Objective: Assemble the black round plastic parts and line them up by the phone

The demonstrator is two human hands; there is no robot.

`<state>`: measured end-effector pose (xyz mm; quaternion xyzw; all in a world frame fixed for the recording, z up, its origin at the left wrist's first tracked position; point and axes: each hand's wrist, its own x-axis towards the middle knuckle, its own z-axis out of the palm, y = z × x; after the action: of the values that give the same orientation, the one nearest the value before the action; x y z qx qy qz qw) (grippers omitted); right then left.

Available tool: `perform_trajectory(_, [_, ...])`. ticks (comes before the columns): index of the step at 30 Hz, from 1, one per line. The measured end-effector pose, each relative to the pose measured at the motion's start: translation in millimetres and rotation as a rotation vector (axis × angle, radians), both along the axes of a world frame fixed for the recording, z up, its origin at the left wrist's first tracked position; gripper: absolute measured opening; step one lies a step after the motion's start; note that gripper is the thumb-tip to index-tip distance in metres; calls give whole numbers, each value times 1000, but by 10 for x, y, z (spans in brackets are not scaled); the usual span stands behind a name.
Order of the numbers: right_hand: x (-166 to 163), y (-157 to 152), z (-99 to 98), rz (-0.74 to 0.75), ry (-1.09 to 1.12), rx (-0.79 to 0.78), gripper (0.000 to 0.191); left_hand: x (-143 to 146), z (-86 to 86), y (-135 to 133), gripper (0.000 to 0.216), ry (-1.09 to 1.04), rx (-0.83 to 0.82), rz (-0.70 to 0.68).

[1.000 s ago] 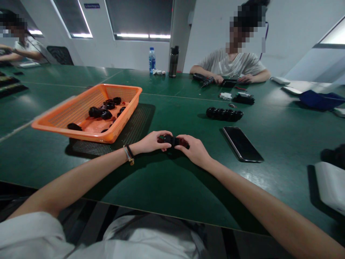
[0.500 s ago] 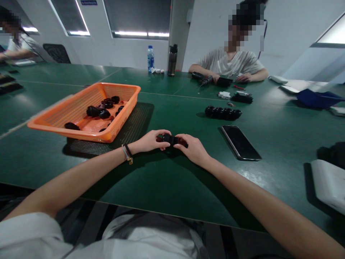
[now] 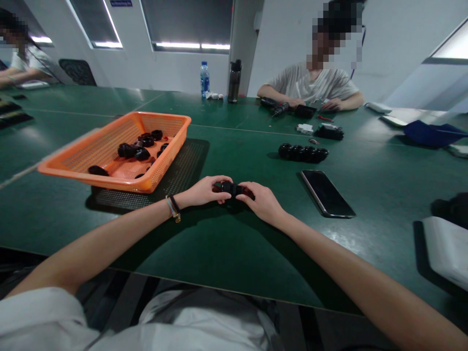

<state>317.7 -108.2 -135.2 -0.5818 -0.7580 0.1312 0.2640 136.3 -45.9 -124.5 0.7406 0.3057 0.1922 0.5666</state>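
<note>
Between my two hands, just above the green table (image 3: pixel 241 258), is a small black round part (image 3: pixel 231 189) with dark reddish-brown ends. My left hand (image 3: pixel 207 190) pinches its left end, thumb toward me. On the other end, the fingers and thumb of my right hand (image 3: pixel 263 201) are closed. My fingertips cover much of the part, so its exact kind is hidden. Left of my hands stands an orange perforated basket (image 3: pixel 166 163) with several loose black round parts (image 3: pixel 126 150) in it. Beyond my right hand lies a row of glossy black round parts (image 3: pixel 303 153).
A phone (image 3: pixel 328 194) lies right of my right hand, and a white box-like object (image 3: pixel 446 248) is at the right edge. Across the table a person (image 3: pixel 310 87) sits behind a power drill (image 3: pixel 280 108). Two bottles (image 3: pixel 234 82) stand at the back.
</note>
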Motion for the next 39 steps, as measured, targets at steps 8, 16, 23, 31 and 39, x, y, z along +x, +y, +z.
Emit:
perform_trajectory(8, [-7,-2,17,-1,-8,-37,20,-5,-2,-1,42,1,-2,7])
perform_trajectory(16, [-5,4,37,1,-17,-62,20,6,-1,-3,41,8,-3,7])
perform_trajectory(23, [8,-4,-17,45,100,42,25,6,8,-10,38,-1,-10,17])
perform_trajectory(31, [9,-18,-3,65,126,29,24,0,14,-12,41,-2,5,2])
perform_trajectory(39, [-5,-15,5,36,73,2,23,1,7,-9,42,4,2,7])
